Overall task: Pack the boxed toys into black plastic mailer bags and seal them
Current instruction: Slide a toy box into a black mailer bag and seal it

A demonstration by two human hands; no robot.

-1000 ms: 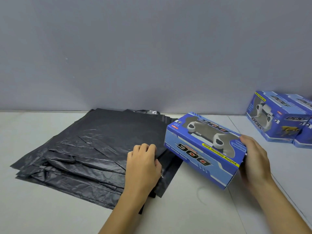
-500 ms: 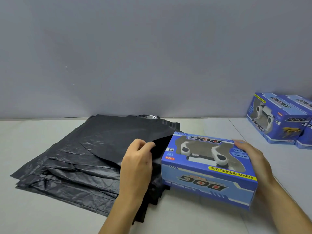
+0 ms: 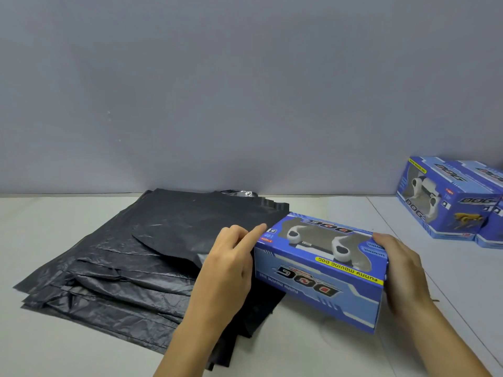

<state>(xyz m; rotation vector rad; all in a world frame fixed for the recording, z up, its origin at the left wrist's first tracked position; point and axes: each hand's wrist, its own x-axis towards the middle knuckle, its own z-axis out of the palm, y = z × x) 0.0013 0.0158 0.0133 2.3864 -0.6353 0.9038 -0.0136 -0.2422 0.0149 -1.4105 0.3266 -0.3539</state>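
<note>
A blue boxed toy dog (image 3: pixel 321 278) lies lengthwise at the right edge of a stack of black mailer bags (image 3: pixel 114 270). My right hand (image 3: pixel 402 273) grips the box's right end. My left hand (image 3: pixel 228 265) is at the box's left end, on the stack. It holds up the top bag's upper layer (image 3: pixel 190 235), and its index finger stretches out to the box's top left corner. The box's left end sits at the lifted edge of that bag. My left hand hides the bag's mouth.
Two more blue toy boxes (image 3: pixel 446 202) (image 3: pixel 492 216) stand at the far right against the grey wall (image 3: pixel 245 91). The white table (image 3: pixel 68 346) runs out in front of the bags, and a seam (image 3: pixel 392 229) crosses it on the right.
The box has swung from tilted to level and moved left, up against the bag's edge. My left hand has lifted the top bag's layer and stretched its index finger to the box.
</note>
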